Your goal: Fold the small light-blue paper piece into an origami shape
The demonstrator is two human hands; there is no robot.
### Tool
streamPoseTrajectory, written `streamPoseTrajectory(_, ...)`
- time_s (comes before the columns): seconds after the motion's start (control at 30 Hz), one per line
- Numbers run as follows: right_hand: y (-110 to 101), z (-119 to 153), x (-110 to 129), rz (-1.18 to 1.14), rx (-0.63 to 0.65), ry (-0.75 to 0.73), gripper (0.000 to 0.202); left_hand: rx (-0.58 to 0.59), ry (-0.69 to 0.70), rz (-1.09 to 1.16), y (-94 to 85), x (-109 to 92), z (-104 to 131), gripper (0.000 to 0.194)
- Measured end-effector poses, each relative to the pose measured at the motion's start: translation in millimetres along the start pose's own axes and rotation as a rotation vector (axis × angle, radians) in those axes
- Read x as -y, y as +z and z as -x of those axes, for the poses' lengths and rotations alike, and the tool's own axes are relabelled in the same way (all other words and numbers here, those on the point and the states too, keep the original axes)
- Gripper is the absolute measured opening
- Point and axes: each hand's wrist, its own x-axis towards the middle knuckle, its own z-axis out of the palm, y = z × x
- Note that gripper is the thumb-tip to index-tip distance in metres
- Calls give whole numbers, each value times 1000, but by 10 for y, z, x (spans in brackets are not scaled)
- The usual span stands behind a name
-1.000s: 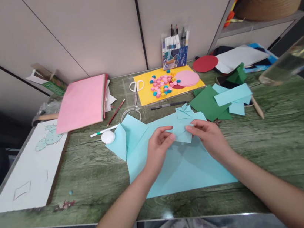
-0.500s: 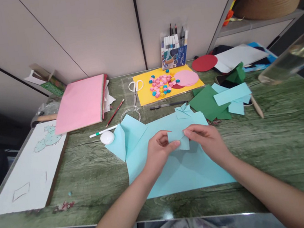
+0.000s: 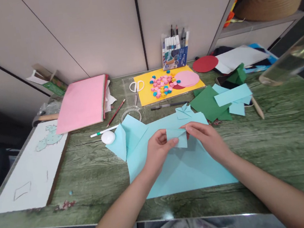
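A small folded piece of light blue paper [image 3: 180, 141] is held up between both hands, above a large light blue sheet [image 3: 183, 179] on the table. My left hand [image 3: 159, 147] pinches its left side, thumb in front and fingers behind. At its upper right corner, my right hand [image 3: 203, 134] pinches the edge between thumb and forefinger. Just beyond the hands, a folded light blue paper shape [image 3: 184, 111] rests on the sheet's far edge. Left of the sheet lies a larger folded blue paper [image 3: 133, 129] with a white egg-shaped object [image 3: 108, 137] on it.
Green paper [image 3: 209, 102] and blue strips [image 3: 233, 95] lie at the right. Behind are white scissors [image 3: 136, 87], a yellow sheet [image 3: 145, 98] with colourful little balls, and a marker box [image 3: 175, 56]. A pink paper stack [image 3: 82, 102] and a cactus drawing board [image 3: 22, 176] stand left.
My right fingers have shifted slightly up and over the top corner of the small paper. The left hand keeps its pinch; the view has moved a little.
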Motion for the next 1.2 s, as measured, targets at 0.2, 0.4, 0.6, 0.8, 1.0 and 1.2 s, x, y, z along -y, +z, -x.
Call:
streamPoseTrajectory(0.2, -3, 31, 22, 55, -77, -52, 15, -2, 10, -112, -18, 3, -5, 18)
streamPoseTrajectory(0.4, -26, 23, -37, 66, -9, -121, 19, -6, 33, -191, -8, -6, -6, 17)
streamPoseTrajectory(0.6, 42, 7, -73, 133, 127, -80, 35, 6, 67, -281, 22, -17, 15, 15)
streamPoseTrajectory(0.8, 55, -8, -54, 209, 63, -35, 23, 90, 66, -184, 22, -27, 70, 23)
streamPoseTrajectory(1.0, 39, -37, -82, 204, 32, 17, 20, 58, 25, -253, 29, -23, 61, 32)
streamPoseTrajectory(1.2, 18, -30, -53, 43, 67, 80, 29, 44, 1, -236, 17, -13, 34, 29)
